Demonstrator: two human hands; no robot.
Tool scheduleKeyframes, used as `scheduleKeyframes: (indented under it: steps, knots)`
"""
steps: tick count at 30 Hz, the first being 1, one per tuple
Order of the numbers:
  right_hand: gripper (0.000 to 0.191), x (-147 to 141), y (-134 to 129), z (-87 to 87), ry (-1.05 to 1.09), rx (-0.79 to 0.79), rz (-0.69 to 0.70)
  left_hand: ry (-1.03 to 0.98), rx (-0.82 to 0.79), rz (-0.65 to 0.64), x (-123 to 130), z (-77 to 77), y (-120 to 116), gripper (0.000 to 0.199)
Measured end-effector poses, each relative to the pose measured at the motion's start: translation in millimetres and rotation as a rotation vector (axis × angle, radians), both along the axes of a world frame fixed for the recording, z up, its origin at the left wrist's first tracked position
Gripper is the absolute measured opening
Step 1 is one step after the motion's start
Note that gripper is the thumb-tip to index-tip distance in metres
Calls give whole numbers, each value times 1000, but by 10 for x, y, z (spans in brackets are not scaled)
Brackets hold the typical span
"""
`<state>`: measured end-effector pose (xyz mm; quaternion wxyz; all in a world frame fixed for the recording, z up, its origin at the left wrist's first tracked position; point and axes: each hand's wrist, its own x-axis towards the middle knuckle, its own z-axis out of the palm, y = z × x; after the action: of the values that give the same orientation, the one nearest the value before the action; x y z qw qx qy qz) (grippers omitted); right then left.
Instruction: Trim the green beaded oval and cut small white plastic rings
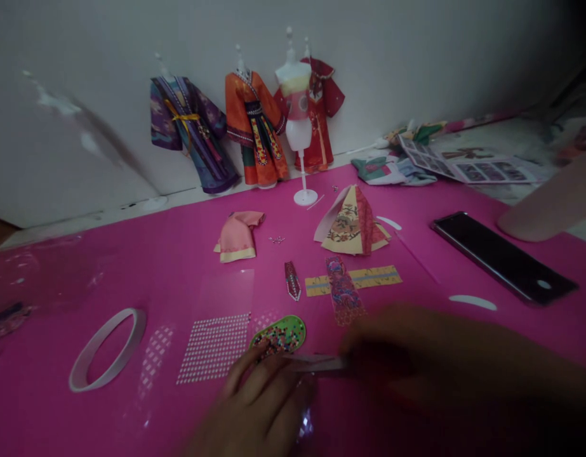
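- Right hand point(411, 355) — closed round the scissors point(319, 364), whose blades point left; the handles are lost in shadow.
- Left hand point(264, 406): fingers bent, at the near edge of the green dish point(301, 327); too blurred and dark to tell whether it grips anything.
- The hands are apart, with the blades spanning the gap between them, over the near part of the pink worktop point(178, 254).
- The green dish holds small multicoloured beads; a sheet of shiny dots point(214, 349) is just left of it, a white ring point(138, 324) farther left.
- Beyond the dish: a small gem-edged piece point(291, 281), then a patterned purple strip point(343, 292) lying across a yellow band point(381, 277).
- Farther back — a pink top point(238, 238) and a panelled skirt point(347, 225).
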<state>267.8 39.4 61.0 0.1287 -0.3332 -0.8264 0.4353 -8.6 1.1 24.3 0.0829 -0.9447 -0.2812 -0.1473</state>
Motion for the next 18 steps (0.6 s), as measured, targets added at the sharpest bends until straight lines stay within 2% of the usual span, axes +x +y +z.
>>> scheduleKeyframes:
  steps: [4,7,12,15,18]
  knots:
    - [61,-2,16,11,61,-94,-4,-12,10,-8,-2,44,5,23]
    - [56,-4,32,31,68,-83,-7,-8,2,-16,3,43,-8,22]
    - [62,-3,35,41,54,-98,3,7,-23,-29,-5,35,-3,20]
    - [58,-1,32,22,59,-78,-1,-17,-27,-24,-21,56,11,19]
    - [57,8,27,-18,69,-49,-6,-94,-56,45,-41,84,5,18]
